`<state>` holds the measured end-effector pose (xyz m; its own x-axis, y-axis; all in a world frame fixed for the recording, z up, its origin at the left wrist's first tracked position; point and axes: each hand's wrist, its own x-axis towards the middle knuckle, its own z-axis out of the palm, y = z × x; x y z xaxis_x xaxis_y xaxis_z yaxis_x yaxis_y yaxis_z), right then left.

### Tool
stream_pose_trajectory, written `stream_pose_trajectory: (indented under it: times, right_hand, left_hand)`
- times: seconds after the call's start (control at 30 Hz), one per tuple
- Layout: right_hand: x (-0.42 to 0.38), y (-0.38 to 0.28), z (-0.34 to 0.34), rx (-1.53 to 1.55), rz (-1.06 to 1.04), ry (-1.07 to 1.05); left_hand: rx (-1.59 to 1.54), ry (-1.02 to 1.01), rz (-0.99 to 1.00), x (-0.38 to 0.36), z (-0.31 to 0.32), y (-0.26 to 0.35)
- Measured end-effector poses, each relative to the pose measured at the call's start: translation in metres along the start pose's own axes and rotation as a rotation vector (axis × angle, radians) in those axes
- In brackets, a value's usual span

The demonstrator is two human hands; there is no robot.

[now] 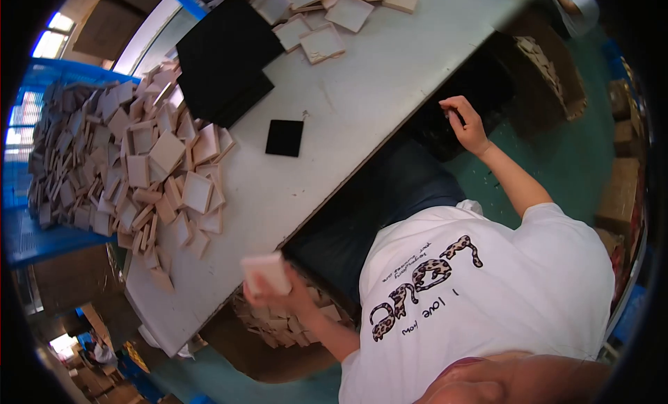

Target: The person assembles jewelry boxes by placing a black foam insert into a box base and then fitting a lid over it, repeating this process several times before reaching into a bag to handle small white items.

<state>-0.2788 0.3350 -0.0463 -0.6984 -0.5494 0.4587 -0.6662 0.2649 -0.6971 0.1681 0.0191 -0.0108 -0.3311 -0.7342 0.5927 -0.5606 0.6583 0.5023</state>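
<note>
My left hand [296, 296] grips a pale square wooden piece [266, 274] beside the near table edge, slightly blurred. My right hand [470, 126] hovers past the table's edge above a dark area, fingers loosely bent and thumb apart, with nothing clearly visible between them. A small black square [284, 138] lies flat on the white table [334, 126]. Beyond it rests a stack of larger black sheets [226, 56]. A big heap of pale wooden square pieces [167, 152] spreads over the table's left side.
More square trays [323, 44] lie at the table's far end. Below the table edge, a box of wooden pieces [278, 327] sits under my left hand. A blue crate [42, 240] stands at left, an open carton [567, 77] at upper right. Part of another person [579, 11] shows there.
</note>
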Motion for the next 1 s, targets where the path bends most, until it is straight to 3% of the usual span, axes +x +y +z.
stream_pose_trajectory:
  times: [0.1,0.17,0.2,0.23,0.3,0.33,0.47,0.67,0.77,0.83,0.93,1.0]
  right_hand:
    - [-0.069,0.092,-0.018,-0.017,0.646,0.167]
    - [-0.127,0.185,-0.034,-0.348,0.83,0.28]
    - [-0.133,0.188,-0.039,-0.483,0.895,0.362]
    - [-0.141,0.19,-0.044,-0.395,1.07,0.37]
    - [-0.149,0.198,-0.049,-0.196,1.404,0.381]
    - [-0.154,0.203,-0.044,-0.112,1.439,0.354]
    - [-0.188,0.271,0.008,0.12,1.463,0.153]
    - [-0.192,0.239,-0.003,-0.195,1.28,-0.046]
    - [-0.223,0.22,-0.027,-0.196,1.326,0.049]
    - [-0.242,0.208,-0.058,-0.24,1.378,-0.012]
    - [-0.288,0.188,-0.098,-0.372,1.379,-0.103]
    - [-0.313,0.181,-0.12,-0.432,1.385,-0.172]
  left_hand:
    - [0.478,0.081,-0.189,-0.037,-0.059,-0.041]
    - [0.733,0.006,-0.309,-0.048,-0.071,-0.053]
    - [0.899,-0.061,-0.375,-0.048,-0.073,-0.044]
    - [1.069,-0.123,-0.44,-0.044,-0.073,-0.038]
    - [0.884,0.012,-0.109,-0.025,-0.059,-0.033]
    - [0.788,0.075,0.052,-0.013,-0.052,-0.026]
    - [0.405,-0.003,0.287,0.052,0.018,0.056]
    - [-0.191,-0.335,0.862,0.111,0.161,0.21]
    - [-0.19,-0.522,0.967,0.113,0.215,0.277]
    - [-0.24,-0.622,1.027,0.112,0.248,0.313]
    - [-0.437,-0.916,0.904,0.105,0.287,0.351]
    - [-0.472,-0.943,0.987,0.098,0.312,0.368]
